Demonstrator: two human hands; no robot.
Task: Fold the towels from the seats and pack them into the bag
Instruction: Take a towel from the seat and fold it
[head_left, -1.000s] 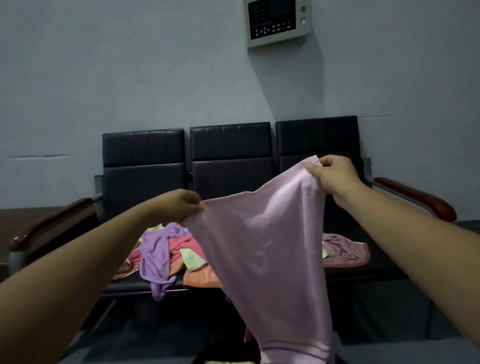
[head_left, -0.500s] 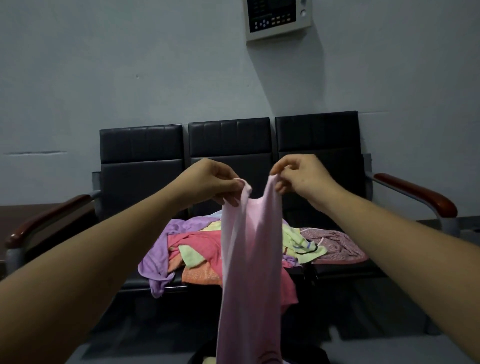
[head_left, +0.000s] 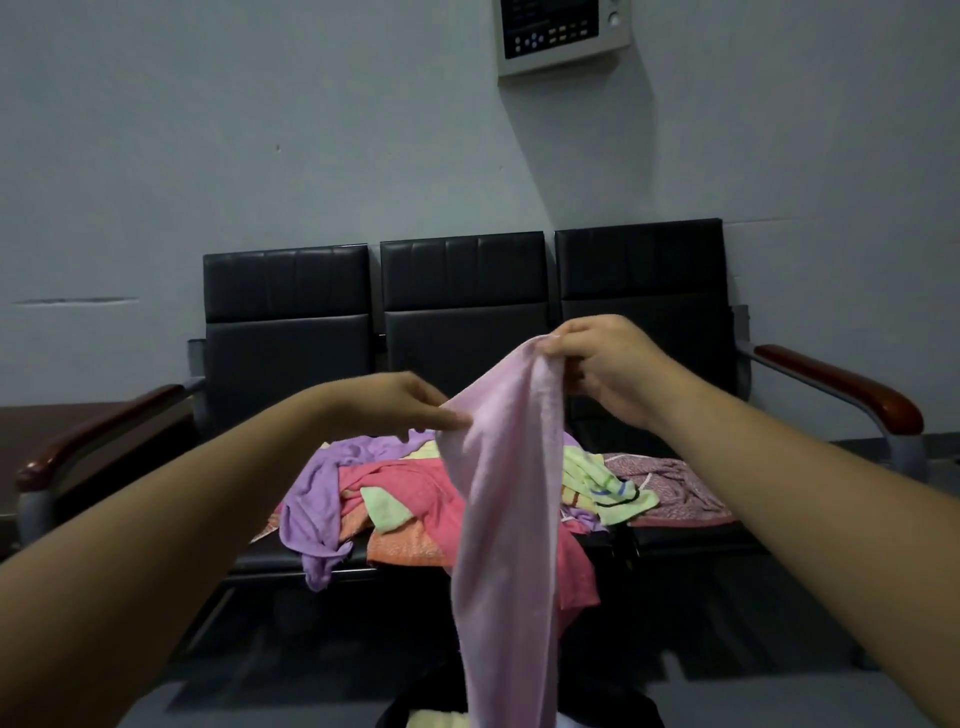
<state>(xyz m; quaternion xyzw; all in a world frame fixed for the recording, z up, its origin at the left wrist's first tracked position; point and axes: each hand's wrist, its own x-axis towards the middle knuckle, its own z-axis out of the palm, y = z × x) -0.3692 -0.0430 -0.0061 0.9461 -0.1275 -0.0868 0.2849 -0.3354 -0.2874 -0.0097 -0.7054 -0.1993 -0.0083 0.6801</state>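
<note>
Air above the towel pile (head_left: 410, 493) is free; the hanging pink towel (head_left: 509, 519) blocks the middle, and the armrests (head_left: 841, 384) probably limit the sides.

Single head-worn wide-angle view, forward and slightly down, close before the seats (head_left: 462, 291).

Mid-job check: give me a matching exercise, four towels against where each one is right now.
Towels:
1. pink towel
2. purple towel
3. maroon towel
4. green towel

Places:
A. farthest right on the seats
B. farthest left, drooping over the front edge
C. hanging from the right hand
D. lying over the maroon towel's left edge

Pairs: 1-C, 2-B, 3-A, 4-D
</note>
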